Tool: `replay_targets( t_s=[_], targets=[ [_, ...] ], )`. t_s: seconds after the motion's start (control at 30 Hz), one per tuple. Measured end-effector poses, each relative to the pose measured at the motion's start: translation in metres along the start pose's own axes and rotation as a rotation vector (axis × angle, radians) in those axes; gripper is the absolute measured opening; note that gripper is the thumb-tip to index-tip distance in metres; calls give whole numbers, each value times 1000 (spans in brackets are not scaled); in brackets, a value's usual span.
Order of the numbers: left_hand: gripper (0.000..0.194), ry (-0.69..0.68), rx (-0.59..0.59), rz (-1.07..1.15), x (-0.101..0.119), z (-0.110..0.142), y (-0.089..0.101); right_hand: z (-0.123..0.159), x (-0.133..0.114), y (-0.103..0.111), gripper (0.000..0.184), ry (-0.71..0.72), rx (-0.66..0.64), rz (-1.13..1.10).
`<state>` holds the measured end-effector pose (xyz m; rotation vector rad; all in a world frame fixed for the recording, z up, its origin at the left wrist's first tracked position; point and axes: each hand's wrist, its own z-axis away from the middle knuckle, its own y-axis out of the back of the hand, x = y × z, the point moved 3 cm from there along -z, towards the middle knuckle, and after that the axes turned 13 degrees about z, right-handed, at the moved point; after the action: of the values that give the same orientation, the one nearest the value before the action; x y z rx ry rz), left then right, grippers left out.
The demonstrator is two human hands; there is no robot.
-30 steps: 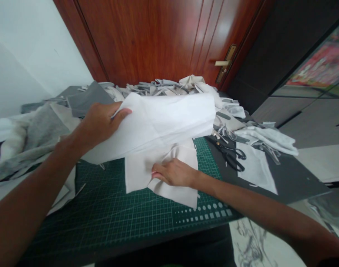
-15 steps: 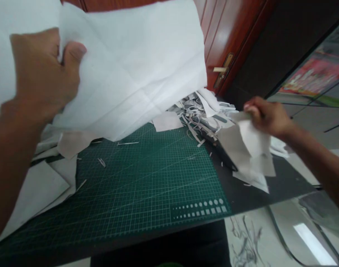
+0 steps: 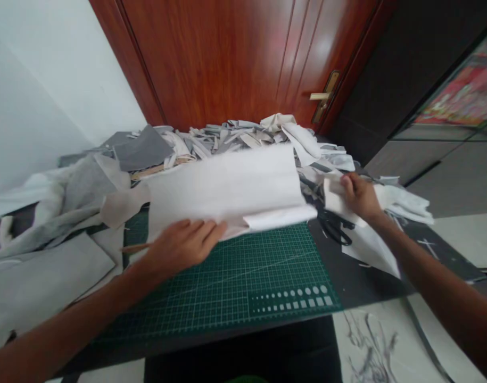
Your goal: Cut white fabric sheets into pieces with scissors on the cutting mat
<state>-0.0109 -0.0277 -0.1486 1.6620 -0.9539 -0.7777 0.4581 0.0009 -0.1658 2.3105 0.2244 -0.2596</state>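
A large white sheet [image 3: 227, 181], which looks like cloth, spans the middle of the cutting mat with its near right edge folded over. My left hand [image 3: 191, 242] is closed on the near edge of that sheet, knuckles up. On the right, my right hand [image 3: 361, 197] grips an off-white piece [image 3: 335, 199] of similar material, somewhat blurred. Below it lies another white piece [image 3: 369, 250] on the dark tabletop. Beside that is a black looped handle [image 3: 341, 229], its other end hidden under scraps.
The green cutting mat [image 3: 267, 266] lies on a dark table [image 3: 358, 292]. Heaped grey and white scraps [image 3: 235, 133] run along the back, against a brown door [image 3: 219, 64]. White pieces [image 3: 63, 271] cover the left side. Thin offcuts [image 3: 373, 346] lie on the floor at right.
The white sheet has come down from in front of the door onto the mat, my left hand moving right and down with it. My right hand has shifted slightly left and down, still gripping material.
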Motion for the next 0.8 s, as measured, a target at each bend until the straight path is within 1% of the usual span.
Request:
replay_targets(
  t_s=[0.03, 0.07, 0.1, 0.13, 0.17, 0.23, 0.27, 0.3, 0.33, 0.37, 0.43, 0.47, 0.5, 0.53, 0.57, 0.67, 0.73, 0.8],
  targets=[
    [43, -59, 15, -53, 16, 7, -19, 14, -1, -12, 48, -13, -13, -24],
    [40, -138, 33, -64, 31, 14, -34, 25, -2, -20, 49, -28, -15, -46],
    [39, -174, 31, -63, 42, 21, -45, 33, -5, -23, 48, -47, -3, -63],
    [38, -188, 29, -67, 51, 27, -50, 38, -11, -23, 47, -66, 19, -75],
    [36, -193, 28, -70, 57, 32, -52, 41, -19, -20, 45, -83, 43, -89],
    [31, -159, 10, -75, 67, 37, -49, 43, -44, -5, 42, -92, 76, -128],
    [28, -129, 3, -62, 70, 37, -44, 44, -60, 3, 39, -70, 42, -185],
    [24, -94, -12, -26, 73, 36, -40, 46, -80, 11, 37, -19, -10, -248],
    [25, -60, -28, 36, 73, 34, -35, 48, -101, 19, 33, 59, -78, -305],
    [31, -26, -55, 123, 72, 32, -32, 53, -122, 25, 28, 163, -161, -350],
    [41, 16, -114, 327, 63, 26, -27, 68, -162, 28, 19, 449, -401, -414],
    [39, 39, -136, 404, 56, 23, -27, 78, -178, 26, 18, 556, -497, -422],
    [38, 55, -132, 449, 46, 20, -28, 87, -190, 23, 19, 634, -553, -400],
    [37, 87, -118, 459, 35, 18, -32, 97, -199, 18, 20, 689, -573, -351],
    [38, 104, -88, 448, 24, 17, -36, 106, -204, 12, 22, 726, -560, -290],
    [40, 107, -76, 456, -5, 16, -53, 126, -211, -6, 26, 788, -481, -142],
    [42, 111, -77, 485, -22, 16, -62, 132, -211, -15, 30, 829, -434, -74],
    [43, 103, -79, 501, -37, 14, -68, 129, -209, -23, 33, 868, -404, -27]
  ],
)
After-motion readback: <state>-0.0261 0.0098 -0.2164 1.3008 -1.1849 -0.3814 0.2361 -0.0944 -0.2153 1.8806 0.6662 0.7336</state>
